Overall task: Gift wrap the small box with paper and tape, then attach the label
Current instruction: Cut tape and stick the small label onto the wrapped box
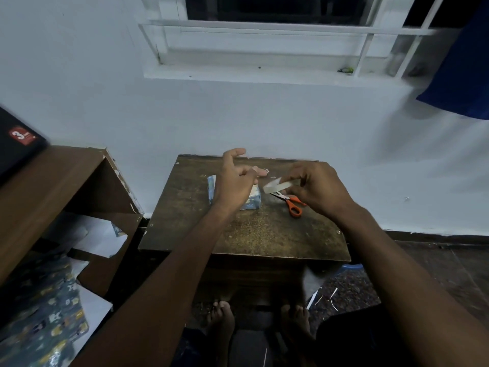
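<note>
A small box (252, 201) wrapped in blue patterned paper lies on the small brown table (246, 234), partly hidden behind my left hand (235, 181). That hand hovers over the box with its fingers spread and loosely bent, a tiny bit of tape seemingly stuck to a fingertip. My right hand (315, 186) grips a roll of clear tape (277, 186) just right of the box. Orange-handled scissors (291, 203) lie on the table under the right hand.
A brown shelf unit (66, 186) stands to the left, holding white paper and sheets of blue patterned wrapping paper (45, 313). A dark box (18, 144) sits on its top. White wall and window sill lie behind the table. My bare feet (259, 319) rest below.
</note>
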